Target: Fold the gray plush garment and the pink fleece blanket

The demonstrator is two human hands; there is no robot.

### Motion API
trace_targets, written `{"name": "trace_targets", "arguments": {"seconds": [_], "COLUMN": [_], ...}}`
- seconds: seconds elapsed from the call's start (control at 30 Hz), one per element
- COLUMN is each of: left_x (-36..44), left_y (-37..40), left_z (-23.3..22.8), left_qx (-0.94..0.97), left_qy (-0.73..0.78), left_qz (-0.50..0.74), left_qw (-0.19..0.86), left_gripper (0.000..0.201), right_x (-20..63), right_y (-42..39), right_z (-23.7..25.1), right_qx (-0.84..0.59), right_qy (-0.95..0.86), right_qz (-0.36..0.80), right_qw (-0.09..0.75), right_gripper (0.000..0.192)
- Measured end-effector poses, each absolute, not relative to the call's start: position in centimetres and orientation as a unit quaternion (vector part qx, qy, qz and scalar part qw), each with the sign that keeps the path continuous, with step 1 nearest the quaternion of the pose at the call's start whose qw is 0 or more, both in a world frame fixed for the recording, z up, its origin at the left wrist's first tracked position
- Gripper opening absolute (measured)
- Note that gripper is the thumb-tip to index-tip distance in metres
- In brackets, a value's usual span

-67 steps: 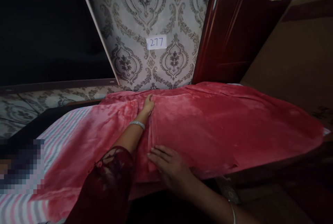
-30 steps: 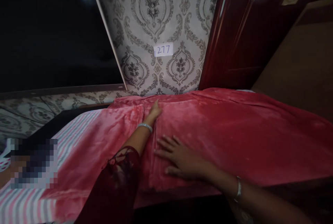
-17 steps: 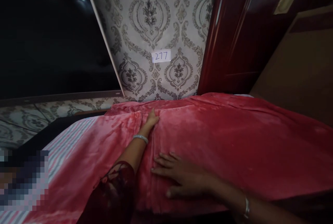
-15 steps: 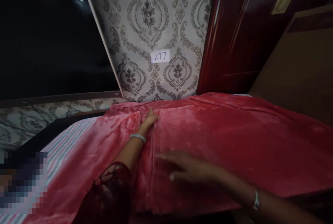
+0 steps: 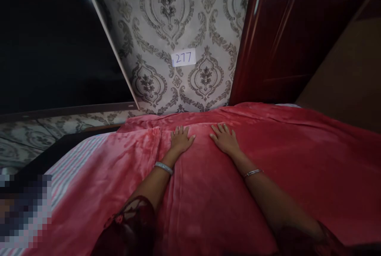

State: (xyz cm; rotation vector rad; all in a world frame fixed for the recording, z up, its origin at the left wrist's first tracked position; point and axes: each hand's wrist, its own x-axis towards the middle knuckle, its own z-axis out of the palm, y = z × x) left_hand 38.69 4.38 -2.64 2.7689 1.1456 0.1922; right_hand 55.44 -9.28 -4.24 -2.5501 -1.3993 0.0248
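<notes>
A plush red blanket [image 5: 285,156] lies spread over the bed, folded so that one edge runs down the middle. My left hand [image 5: 181,140] rests flat on it near the far edge, fingers spread, just right of the fold line. My right hand [image 5: 225,138] lies palm down beside it, a hand's width to the right. Both hands hold nothing. A bangle sits on each wrist, and dark red lace sleeves cover my upper arms.
A striped pink and grey sheet [image 5: 70,164] shows at the left of the bed. Patterned wallpaper with a paper label "277" [image 5: 183,58] stands behind. A dark red wooden door [image 5: 276,37] is at the right, a dark panel [image 5: 50,37] at the left.
My right hand left the near edge of the blanket and slid forward across it to lie beside my left hand. My left hand flattened with fingers spread.
</notes>
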Motion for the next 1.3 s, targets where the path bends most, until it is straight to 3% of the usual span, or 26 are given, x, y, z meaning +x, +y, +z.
{"name": "trace_targets", "arguments": {"seconds": [0.23,0.37,0.5,0.67,0.8,1.0,1.3], "left_x": [38.9,38.8,38.3,33.6,26.3,17.2,17.2], "left_y": [4.1,4.1,4.7,4.9,3.3,-1.2,-5.6], "left_z": [-3.0,-3.0,-0.7,2.8,3.2,0.9,-3.2], "left_qx": [0.917,0.912,0.9,0.91,0.919,0.907,0.897], "left_qy": [0.389,0.39,0.386,0.338,0.331,0.409,0.44], "left_qz": [0.068,0.064,0.043,0.085,0.128,0.058,0.012], "left_qw": [0.062,0.107,0.196,0.226,0.171,0.081,0.029], "left_gripper": [0.073,0.076,0.073,0.059,0.06,0.069,0.075], "right_x": [55.9,55.9,55.9,55.4,55.3,53.1,41.7], "right_y": [-9.4,-9.4,-9.4,-9.8,-10.0,-10.0,-10.9], "right_z": [-4.7,-5.1,-5.2,-4.8,-4.3,-1.7,-5.0], "right_qx": [-0.868,-0.871,-0.867,-0.87,-0.872,-0.878,-0.728], "right_qy": [-0.48,-0.476,-0.483,-0.477,-0.472,-0.462,-0.679], "right_qz": [0.005,0.007,-0.002,0.006,0.014,0.052,-0.021], "right_qw": [0.126,0.12,0.124,0.123,0.125,0.113,0.088], "right_gripper": [0.064,0.064,0.064,0.064,0.063,0.061,0.067]}}
